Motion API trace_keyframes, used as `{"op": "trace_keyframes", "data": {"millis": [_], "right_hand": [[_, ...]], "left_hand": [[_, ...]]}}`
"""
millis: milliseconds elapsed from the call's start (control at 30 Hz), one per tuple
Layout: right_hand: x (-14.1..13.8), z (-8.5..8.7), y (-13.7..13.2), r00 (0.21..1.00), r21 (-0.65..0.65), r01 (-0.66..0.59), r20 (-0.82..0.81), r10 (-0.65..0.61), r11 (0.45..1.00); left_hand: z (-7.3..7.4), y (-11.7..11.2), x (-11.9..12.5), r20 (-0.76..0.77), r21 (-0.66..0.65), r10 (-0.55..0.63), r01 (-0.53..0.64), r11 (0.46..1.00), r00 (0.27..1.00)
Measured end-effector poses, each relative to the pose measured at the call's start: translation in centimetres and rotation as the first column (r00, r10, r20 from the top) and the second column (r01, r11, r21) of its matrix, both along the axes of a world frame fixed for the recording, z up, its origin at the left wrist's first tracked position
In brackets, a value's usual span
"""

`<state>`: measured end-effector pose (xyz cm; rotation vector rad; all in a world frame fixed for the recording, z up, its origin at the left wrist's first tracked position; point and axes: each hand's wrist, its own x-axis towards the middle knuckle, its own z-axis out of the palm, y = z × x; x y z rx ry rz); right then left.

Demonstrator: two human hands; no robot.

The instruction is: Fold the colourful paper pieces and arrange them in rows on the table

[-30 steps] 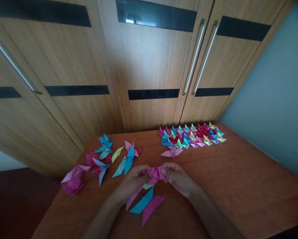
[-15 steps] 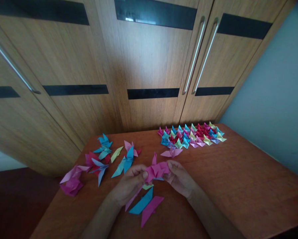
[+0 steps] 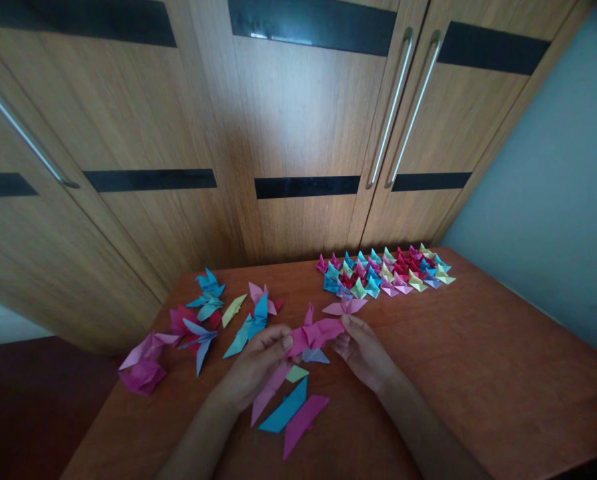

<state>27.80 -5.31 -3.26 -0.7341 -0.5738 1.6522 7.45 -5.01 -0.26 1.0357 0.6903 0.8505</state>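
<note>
Both my hands hold one pink folded paper piece (image 3: 314,333) a little above the wooden table (image 3: 478,373). My left hand (image 3: 258,363) pinches its left end between thumb and fingers. My right hand (image 3: 361,350) pinches its right end. A point of the piece sticks up near its middle. Just below my hands lie flat folded strips: a blue one (image 3: 284,408), a pink one (image 3: 303,421), another pink one (image 3: 268,393) and a small green piece (image 3: 296,373).
A packed group of several small folded paper pieces (image 3: 386,275) in many colours sits at the back right of the table, with a single pink piece (image 3: 345,306) in front of it. Several loose folded pieces (image 3: 203,320) lie at the left. Wooden wardrobe doors (image 3: 298,133) stand behind.
My hands have lifted the pink piece and drawn it out lengthwise, away from me. It now looks longer, with a point sticking up. The strips below are more exposed.
</note>
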Motion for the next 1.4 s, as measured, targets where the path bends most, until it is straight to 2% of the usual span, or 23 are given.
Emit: {"op": "trace_keyframes", "data": {"millis": [100,167,267,333,467,600,733,833,900,967,1033,1133,1233,1300,1400], "right_hand": [[0.3,-0.1,0.4,0.992,0.000,0.088,0.086,-0.088,0.996],[0.5,-0.3,0.5,0.960,0.043,0.183,0.209,-0.188,0.982],[0.5,-0.2,0.3,0.812,0.215,0.296,0.457,-0.364,0.931],[0.1,-0.1,-0.2,0.678,0.353,0.262,0.595,-0.432,0.898],[-1.1,0.1,-1.3,0.468,0.540,0.026,0.737,-0.487,0.841],[-1.5,-0.3,-1.5,0.353,0.585,-0.062,0.771,-0.531,0.808],[-1.5,-0.6,-1.2,0.315,0.591,-0.112,0.783,-0.536,0.799],[-1.4,-0.7,-1.1,0.287,0.611,-0.100,0.773,-0.565,0.785],[-1.0,-0.7,-1.0,0.236,0.638,-0.066,0.757,-0.610,0.767],[0.1,-0.7,-0.9,0.130,0.679,-0.009,0.728,-0.673,0.734],[1.9,-0.5,-0.7,-0.017,0.726,0.048,0.688,-0.726,0.686],[5.5,-0.3,-0.4,-0.223,0.767,0.094,0.638,-0.737,0.635],[8.8,-0.4,0.1,-0.380,0.748,0.111,0.640,-0.668,0.654],[10.2,-0.7,0.5,-0.444,0.700,0.114,0.671,-0.594,0.705],[10.8,-1.6,0.9,-0.503,0.610,0.104,0.714,-0.487,0.786]], "left_hand": [[-0.5,0.4,-0.1,-0.107,0.042,0.066,-0.061,0.997,0.992],[-0.7,0.6,-0.1,-0.174,0.086,0.123,-0.110,0.990,0.977],[-0.7,1.0,0.1,-0.245,0.143,0.198,-0.166,0.976,0.949],[-0.6,1.0,0.3,-0.276,0.164,0.238,-0.198,0.966,0.931],[-0.5,0.9,0.8,-0.313,0.211,0.261,-0.201,0.957,0.913],[-0.6,0.5,1.3,-0.351,0.277,0.211,-0.114,0.954,0.912],[-0.7,0.3,1.4,-0.363,0.313,0.165,-0.046,0.948,0.917],[-0.8,0.3,1.4,-0.376,0.321,0.166,-0.040,0.946,0.912],[-0.9,0.4,1.3,-0.385,0.313,0.165,-0.040,0.949,0.908],[-0.8,0.4,1.2,-0.387,0.300,0.158,-0.038,0.953,0.909],[-0.8,0.4,1.2,-0.384,0.291,0.155,-0.040,0.956,0.910],[-0.6,0.4,1.3,-0.386,0.283,0.152,-0.040,0.958,0.910],[-0.6,0.3,1.4,-0.377,0.266,0.137,-0.035,0.963,0.916],[-0.8,0.3,1.4,-0.358,0.258,0.129,-0.034,0.965,0.925],[-1.2,0.4,1.4,-0.332,0.269,0.116,-0.024,0.963,0.936]]}}
